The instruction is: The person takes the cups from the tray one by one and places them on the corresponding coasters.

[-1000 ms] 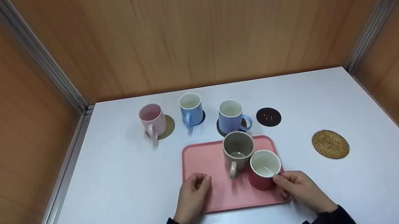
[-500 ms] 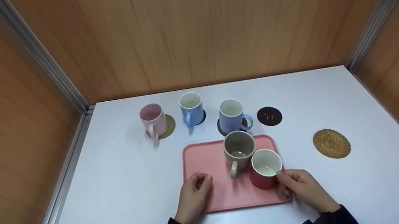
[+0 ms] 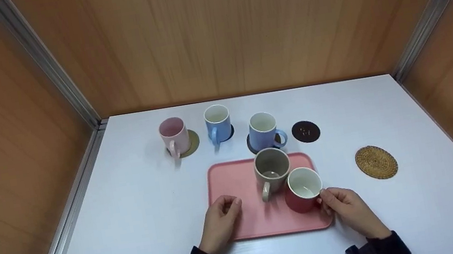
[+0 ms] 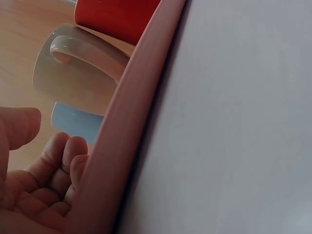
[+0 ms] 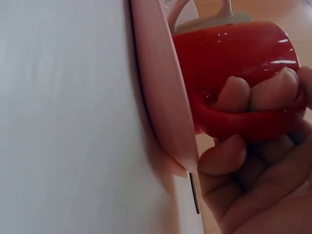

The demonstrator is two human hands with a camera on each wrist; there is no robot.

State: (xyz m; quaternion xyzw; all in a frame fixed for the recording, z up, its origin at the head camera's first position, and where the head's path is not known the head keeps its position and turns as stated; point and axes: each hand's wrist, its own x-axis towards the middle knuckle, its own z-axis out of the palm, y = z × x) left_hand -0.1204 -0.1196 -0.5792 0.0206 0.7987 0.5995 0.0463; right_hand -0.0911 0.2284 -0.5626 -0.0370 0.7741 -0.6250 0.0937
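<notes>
A red mug [image 3: 300, 204] with a white inside stands at the right front of a pink tray [image 3: 253, 227]. My right hand [image 3: 351, 209] holds it by the handle; in the right wrist view, fingers [image 5: 231, 95] pass through the handle loop, with the thumb up near the rim. To its left on the tray is a grey-beige mug [image 3: 266, 184], its handle turned toward me. My left hand [image 3: 218, 221] rests at the tray's left front with fingers loosely curled and nothing in them.
Behind the tray, a pink mug [image 3: 181, 141] and two blue mugs, one on the left [image 3: 220, 131] and one on the right [image 3: 259, 140], stand on coasters. A black coaster [image 3: 305, 131] and a woven coaster [image 3: 376, 162] lie bare to the right. Wooden panels [image 3: 216, 33] enclose the table.
My right hand and the red mug have shifted slightly right and away from me, widening the space from the grey-beige mug. My left hand has barely moved.
</notes>
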